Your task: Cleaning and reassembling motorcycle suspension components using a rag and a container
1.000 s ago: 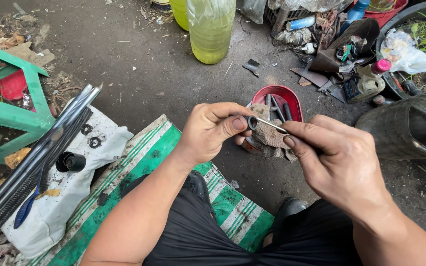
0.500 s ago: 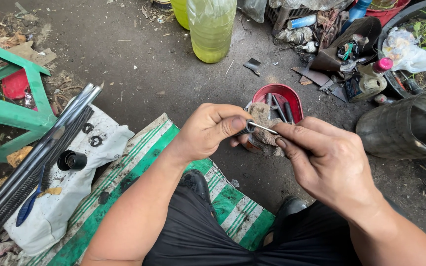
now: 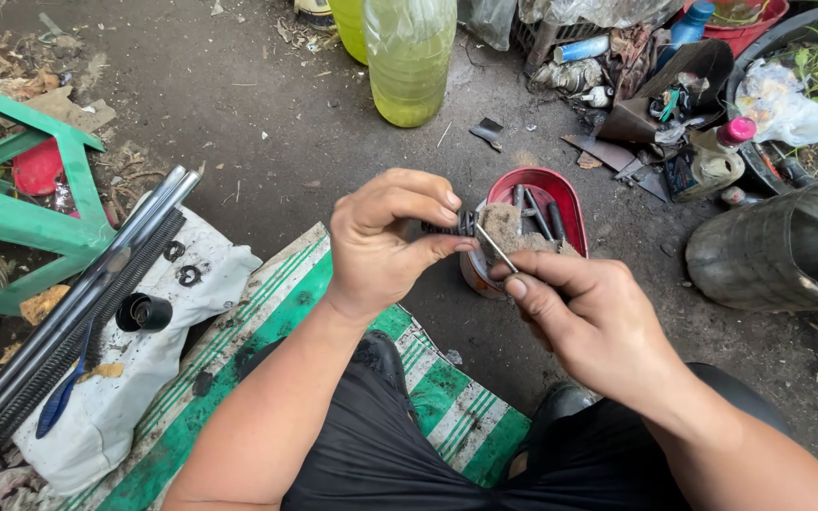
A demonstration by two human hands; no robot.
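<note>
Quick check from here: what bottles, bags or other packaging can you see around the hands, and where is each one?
Clear plastic bottle: top centre, on the ground, tall, yellow-green liquid inside.
Small bottle: right of the red tub, pale, pink cap.
Blue bottle: top right, among the clutter.
Crumpled plastic bag: far right, whitish.
White sack: lower left, flat on the ground, dirty.
No signs or screens.

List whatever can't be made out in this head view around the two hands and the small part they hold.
- Small dark part: mostly hidden by the left hand; its kind is unclear.
- Thin metal rod: its lower end vanishes under the right hand.
- Red container: near side blocked by both hands and a gritty wad.
- Clear plastic bottle: top cut off by the upper edge.
</note>
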